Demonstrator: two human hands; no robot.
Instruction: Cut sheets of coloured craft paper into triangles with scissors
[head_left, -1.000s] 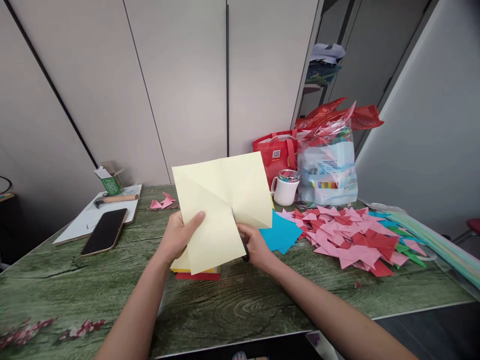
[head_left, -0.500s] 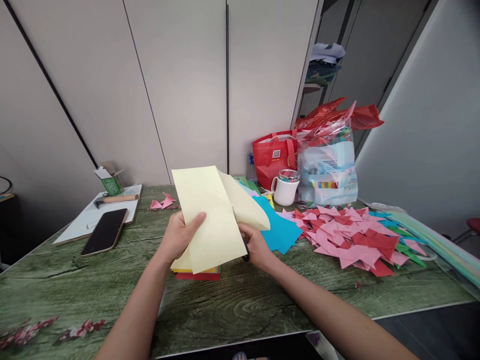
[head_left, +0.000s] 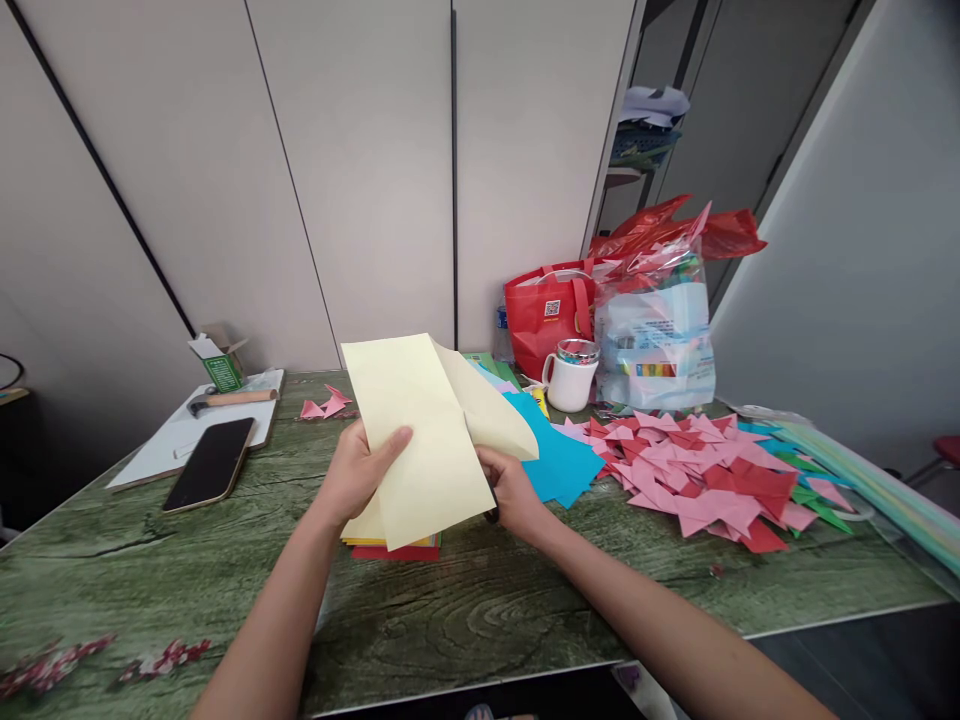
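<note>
A large sheet of pale yellow paper (head_left: 420, 430) is held up over the table by my left hand (head_left: 361, 470), thumb on its front face. My right hand (head_left: 514, 490) is closed on a pair of scissors, whose black handle (head_left: 492, 502) shows below the fingers. The blades are mostly hidden by the paper, which is partly cut, and its right flap (head_left: 502, 410) curls away over my right hand. Below the sheet lies a stack of coloured paper (head_left: 397, 552), red at the bottom. Blue sheets (head_left: 559, 455) lie just beyond my right hand.
Many folded pink and red paper pieces (head_left: 697, 475) are heaped on the right. Behind them stand a white mug (head_left: 571, 378), a red bag (head_left: 544, 320) and a clear plastic bag (head_left: 656, 340). On the left lie a phone (head_left: 210, 465) and a hammer (head_left: 240, 398).
Almost nothing differs. The yellow sheet has shifted and tilted very slightly; both hands keep their places and their holds.
</note>
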